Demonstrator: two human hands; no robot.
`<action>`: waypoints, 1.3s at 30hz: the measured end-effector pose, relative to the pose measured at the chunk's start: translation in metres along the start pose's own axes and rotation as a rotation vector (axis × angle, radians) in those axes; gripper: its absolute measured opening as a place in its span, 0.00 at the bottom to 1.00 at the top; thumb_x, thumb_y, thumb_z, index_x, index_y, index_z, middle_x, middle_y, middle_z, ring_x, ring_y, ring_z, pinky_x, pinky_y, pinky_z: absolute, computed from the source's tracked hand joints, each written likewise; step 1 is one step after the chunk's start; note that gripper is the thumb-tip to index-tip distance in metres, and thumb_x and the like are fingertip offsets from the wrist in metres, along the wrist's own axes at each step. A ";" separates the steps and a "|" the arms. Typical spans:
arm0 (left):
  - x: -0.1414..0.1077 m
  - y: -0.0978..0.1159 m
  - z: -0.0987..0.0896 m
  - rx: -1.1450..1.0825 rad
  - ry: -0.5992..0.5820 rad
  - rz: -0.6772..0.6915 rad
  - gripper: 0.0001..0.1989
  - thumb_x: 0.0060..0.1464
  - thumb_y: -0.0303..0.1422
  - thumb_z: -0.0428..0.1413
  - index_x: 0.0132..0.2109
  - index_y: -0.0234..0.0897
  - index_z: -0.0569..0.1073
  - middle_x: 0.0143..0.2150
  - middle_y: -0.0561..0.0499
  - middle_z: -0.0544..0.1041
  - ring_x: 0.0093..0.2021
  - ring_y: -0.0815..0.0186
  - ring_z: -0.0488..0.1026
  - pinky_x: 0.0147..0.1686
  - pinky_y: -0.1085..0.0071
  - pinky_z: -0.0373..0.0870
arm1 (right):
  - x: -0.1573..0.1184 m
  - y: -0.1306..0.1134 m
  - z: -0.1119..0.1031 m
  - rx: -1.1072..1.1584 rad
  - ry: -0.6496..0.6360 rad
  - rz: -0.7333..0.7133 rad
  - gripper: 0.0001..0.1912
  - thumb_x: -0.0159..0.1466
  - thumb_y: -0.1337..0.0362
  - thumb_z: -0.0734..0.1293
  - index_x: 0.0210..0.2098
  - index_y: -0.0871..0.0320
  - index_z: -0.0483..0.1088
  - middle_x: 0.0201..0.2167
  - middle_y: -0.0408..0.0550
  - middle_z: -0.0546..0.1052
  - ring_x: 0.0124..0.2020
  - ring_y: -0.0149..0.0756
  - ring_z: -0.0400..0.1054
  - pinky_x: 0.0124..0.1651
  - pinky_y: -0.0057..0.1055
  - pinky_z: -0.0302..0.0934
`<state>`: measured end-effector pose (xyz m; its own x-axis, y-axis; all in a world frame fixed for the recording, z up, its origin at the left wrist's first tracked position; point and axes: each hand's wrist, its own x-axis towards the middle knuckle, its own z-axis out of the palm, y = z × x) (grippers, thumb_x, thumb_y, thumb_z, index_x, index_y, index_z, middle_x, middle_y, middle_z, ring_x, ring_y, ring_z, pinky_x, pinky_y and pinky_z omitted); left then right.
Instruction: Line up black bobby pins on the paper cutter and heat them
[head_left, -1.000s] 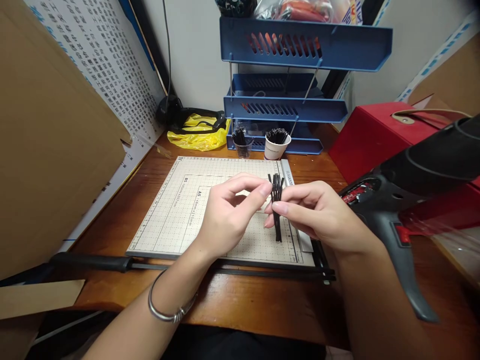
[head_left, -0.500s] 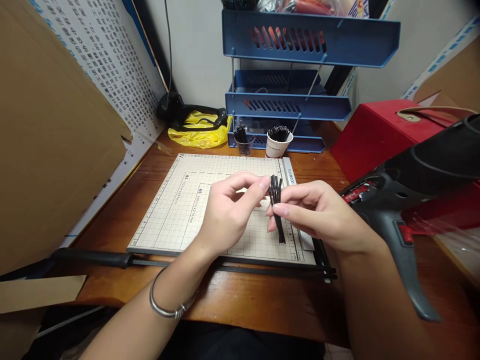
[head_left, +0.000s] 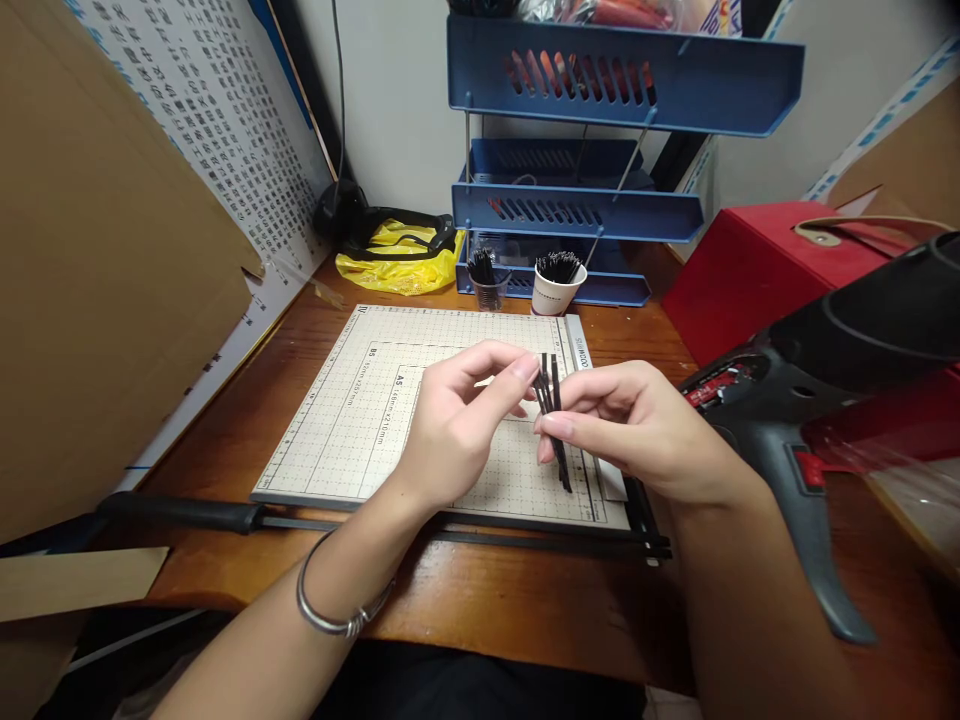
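Note:
Above the cutting board, a small bundle of thin black strips [head_left: 559, 398] stands nearly upright between my hands. My right hand [head_left: 626, 425] pinches it around the middle, thumb in front, and its lower ends stick out below. My left hand [head_left: 472, 415] is closed at the upper end, thumb and forefinger pressed against the left-hand strips. The strips' tops are slightly fanned out. Under both hands lies the cream paper trimmer board [head_left: 322, 430], printed with a grid and paper sizes. Its black-handled blade arm [head_left: 187, 513] is lowered along the near edge.
Behind the board stand a clear cup [head_left: 490, 292] and a white paper cup [head_left: 553, 292], both holding black strips. A blue tiered tray rack [head_left: 577, 212] is behind them. A heat gun [head_left: 810, 390] and red box [head_left: 757, 260] take the right; a yellow bag [head_left: 397, 270] lies back left.
The strips' tops look thinner and more separated now, with fewer showing above my right thumb. Both hands stay in almost the same place.

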<state>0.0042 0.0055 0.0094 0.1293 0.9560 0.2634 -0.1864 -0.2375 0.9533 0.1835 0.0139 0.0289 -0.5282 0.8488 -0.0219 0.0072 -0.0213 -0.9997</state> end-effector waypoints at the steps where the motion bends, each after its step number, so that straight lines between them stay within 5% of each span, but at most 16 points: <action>1: 0.000 -0.001 0.000 -0.010 -0.008 -0.003 0.10 0.63 0.38 0.61 0.34 0.39 0.79 0.32 0.52 0.78 0.32 0.67 0.74 0.35 0.72 0.74 | 0.000 0.000 0.000 0.003 0.000 -0.001 0.13 0.55 0.57 0.81 0.26 0.59 0.79 0.23 0.46 0.81 0.23 0.31 0.71 0.28 0.26 0.66; 21: -0.002 0.001 0.001 0.095 0.018 0.037 0.14 0.66 0.39 0.59 0.33 0.37 0.80 0.30 0.52 0.76 0.32 0.67 0.71 0.34 0.72 0.71 | -0.002 0.002 -0.002 0.063 -0.058 -0.038 0.04 0.61 0.65 0.78 0.30 0.58 0.82 0.28 0.44 0.82 0.30 0.28 0.73 0.36 0.22 0.67; 27: -0.003 0.000 0.002 -0.009 -0.033 0.049 0.08 0.65 0.33 0.60 0.37 0.38 0.83 0.32 0.54 0.76 0.28 0.71 0.73 0.29 0.74 0.71 | -0.001 0.002 -0.002 0.054 -0.102 -0.063 0.04 0.63 0.65 0.76 0.33 0.58 0.83 0.27 0.43 0.79 0.31 0.29 0.72 0.38 0.23 0.67; 39: -0.001 0.003 0.007 -0.037 0.043 0.101 0.04 0.58 0.31 0.67 0.34 0.38 0.83 0.34 0.54 0.80 0.25 0.74 0.74 0.24 0.78 0.72 | 0.000 -0.003 -0.001 0.001 -0.061 -0.064 0.08 0.64 0.61 0.76 0.30 0.56 0.83 0.14 0.37 0.58 0.30 0.30 0.69 0.43 0.25 0.66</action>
<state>0.0107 0.0031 0.0127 0.0666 0.9340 0.3511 -0.2320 -0.3277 0.9159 0.1844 0.0150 0.0314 -0.5781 0.8148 0.0429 -0.0290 0.0320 -0.9991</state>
